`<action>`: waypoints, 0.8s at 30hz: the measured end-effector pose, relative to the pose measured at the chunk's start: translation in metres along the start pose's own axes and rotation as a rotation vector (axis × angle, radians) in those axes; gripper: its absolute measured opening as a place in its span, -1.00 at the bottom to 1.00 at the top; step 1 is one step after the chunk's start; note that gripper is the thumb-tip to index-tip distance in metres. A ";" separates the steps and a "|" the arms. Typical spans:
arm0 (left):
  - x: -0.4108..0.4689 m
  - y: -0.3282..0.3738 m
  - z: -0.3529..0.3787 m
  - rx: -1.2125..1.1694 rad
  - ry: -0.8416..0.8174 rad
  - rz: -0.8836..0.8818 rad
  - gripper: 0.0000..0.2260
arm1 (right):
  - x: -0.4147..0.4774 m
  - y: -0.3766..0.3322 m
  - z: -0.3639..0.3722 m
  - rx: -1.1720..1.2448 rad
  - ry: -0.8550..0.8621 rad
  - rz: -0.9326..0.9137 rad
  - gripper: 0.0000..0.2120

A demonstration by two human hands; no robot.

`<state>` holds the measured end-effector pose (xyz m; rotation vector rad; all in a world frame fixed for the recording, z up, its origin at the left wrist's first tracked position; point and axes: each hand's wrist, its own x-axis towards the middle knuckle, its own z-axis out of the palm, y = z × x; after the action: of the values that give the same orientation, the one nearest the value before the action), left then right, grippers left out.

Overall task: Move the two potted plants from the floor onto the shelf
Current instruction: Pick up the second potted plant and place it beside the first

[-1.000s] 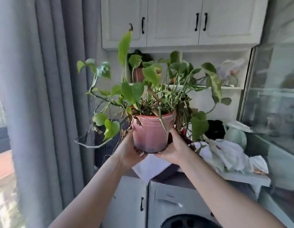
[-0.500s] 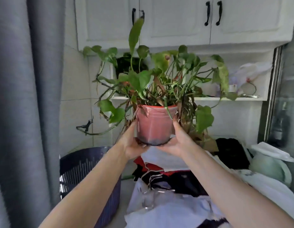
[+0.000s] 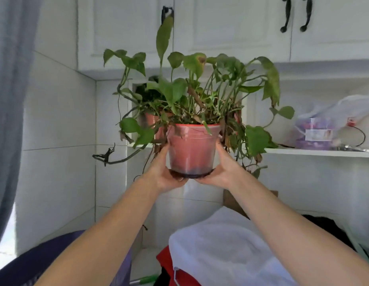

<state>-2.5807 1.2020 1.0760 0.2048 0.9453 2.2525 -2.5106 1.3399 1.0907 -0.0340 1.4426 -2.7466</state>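
I hold a pink plastic pot of trailing green pothos up in front of the shelf, its base roughly at shelf height. My left hand cups the pot's lower left side and my right hand cups its lower right side. Behind its leaves a second potted plant with a reddish pot stands on the shelf's left end, mostly hidden.
White cabinets with black handles hang just above the shelf. A plastic bag of items sits on the shelf's right part. Below lie piled clothes and a dark laundry basket. A grey curtain hangs at left beside the tiled wall.
The pot and both hands have moved closer to the shelf and the view has advanced with them. My grip on the pot is the same.
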 end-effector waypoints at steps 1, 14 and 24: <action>0.010 0.008 0.002 0.015 -0.010 0.012 -0.11 | 0.011 -0.006 -0.001 0.010 -0.008 -0.003 -0.47; 0.121 0.095 0.008 0.149 -0.111 0.054 -0.31 | 0.147 -0.059 -0.016 0.053 0.100 -0.249 -0.69; 0.189 0.119 0.005 0.213 -0.146 0.131 -0.50 | 0.202 -0.070 -0.024 0.098 0.214 -0.373 -0.56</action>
<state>-2.7853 1.2659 1.1402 0.5327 1.1197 2.2164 -2.7145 1.3902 1.1356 -0.0075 1.4775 -3.2072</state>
